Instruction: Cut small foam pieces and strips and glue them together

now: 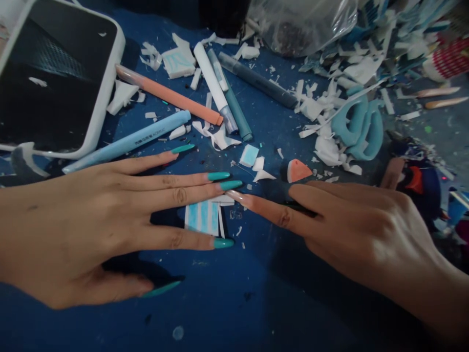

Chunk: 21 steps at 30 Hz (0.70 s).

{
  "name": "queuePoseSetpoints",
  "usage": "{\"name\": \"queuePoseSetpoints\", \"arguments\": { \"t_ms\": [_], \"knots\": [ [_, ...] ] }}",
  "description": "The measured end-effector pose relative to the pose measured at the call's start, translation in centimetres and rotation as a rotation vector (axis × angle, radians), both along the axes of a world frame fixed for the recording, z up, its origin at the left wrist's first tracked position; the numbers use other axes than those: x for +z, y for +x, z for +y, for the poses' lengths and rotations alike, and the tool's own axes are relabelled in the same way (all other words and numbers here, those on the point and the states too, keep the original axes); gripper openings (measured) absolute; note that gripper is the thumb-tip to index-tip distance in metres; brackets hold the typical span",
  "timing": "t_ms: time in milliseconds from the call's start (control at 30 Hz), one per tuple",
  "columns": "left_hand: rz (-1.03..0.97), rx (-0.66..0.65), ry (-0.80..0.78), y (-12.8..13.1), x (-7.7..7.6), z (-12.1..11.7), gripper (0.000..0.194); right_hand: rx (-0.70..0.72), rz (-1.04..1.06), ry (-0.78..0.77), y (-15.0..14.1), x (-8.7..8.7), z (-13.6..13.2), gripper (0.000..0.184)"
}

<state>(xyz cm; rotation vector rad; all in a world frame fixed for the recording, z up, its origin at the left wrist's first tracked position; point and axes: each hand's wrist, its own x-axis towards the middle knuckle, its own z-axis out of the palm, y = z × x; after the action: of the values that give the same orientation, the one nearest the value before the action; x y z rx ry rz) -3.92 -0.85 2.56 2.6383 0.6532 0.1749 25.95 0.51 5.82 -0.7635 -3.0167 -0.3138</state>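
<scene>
Striped blue-white piece [202,217] lies flat, partly under our left hand [120,215], fingers spread; our right hand [351,230] points index finger.

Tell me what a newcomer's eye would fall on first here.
Probably the long teal nails of the left hand, its fingers parted around a blue-striped piece near centre. Next, the large dark-screened phone at upper left, with an orange marker beside it. At right, light-blue scissors lie among white scraps.
</scene>
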Motion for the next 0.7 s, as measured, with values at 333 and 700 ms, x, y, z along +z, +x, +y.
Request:
{"name": "queuePoseSetpoints", "arguments": {
  "t_ms": [333,700],
  "knots": [
    [0.009,-0.094,0.061,-0.2,0.1,0.4,0.056,-0.01,0.01,-0.031,0.1,0.1,0.1,0.043],
    [0.019,-0.145,0.097,-0.1,0.0,0.8,0.064,-0.03,-0.046,-0.029,1.4,0.5,-0.3,0.052]
  ]
}}
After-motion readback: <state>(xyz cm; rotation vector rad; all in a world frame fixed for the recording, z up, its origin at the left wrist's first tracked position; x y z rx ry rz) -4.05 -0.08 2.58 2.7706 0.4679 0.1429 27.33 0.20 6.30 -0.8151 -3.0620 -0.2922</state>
